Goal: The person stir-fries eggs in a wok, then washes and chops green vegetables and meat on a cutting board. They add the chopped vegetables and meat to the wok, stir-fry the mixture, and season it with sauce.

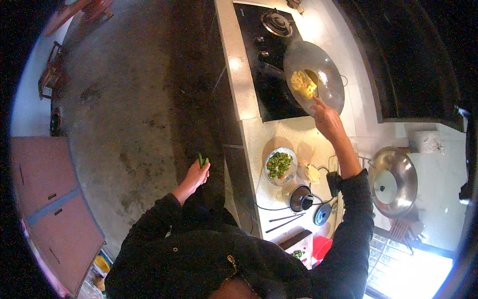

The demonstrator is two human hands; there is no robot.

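My right hand (328, 120) grips the handle of a spatula or ladle (311, 76), most of the handle being hidden by the fingers. Its head rests in a large wok (328, 61) on the gas hob, against a heap of yellow food that looks like scrambled egg (301, 84). Low in front of my body, over the floor, my left hand (196, 176) is closed around a few green vegetable pieces (202, 160); their lower ends are hidden in the fist.
On the counter (252, 134) stand a bowl of chopped vegetables (279, 165), a jar (312, 174), a small dark pot (299, 199), a glass lid (322, 214) and chopsticks (284, 222). A cable crosses there. A cutting board (307, 248) lies beside a red container (322, 246). Another burner (276, 23) lies beyond the wok.
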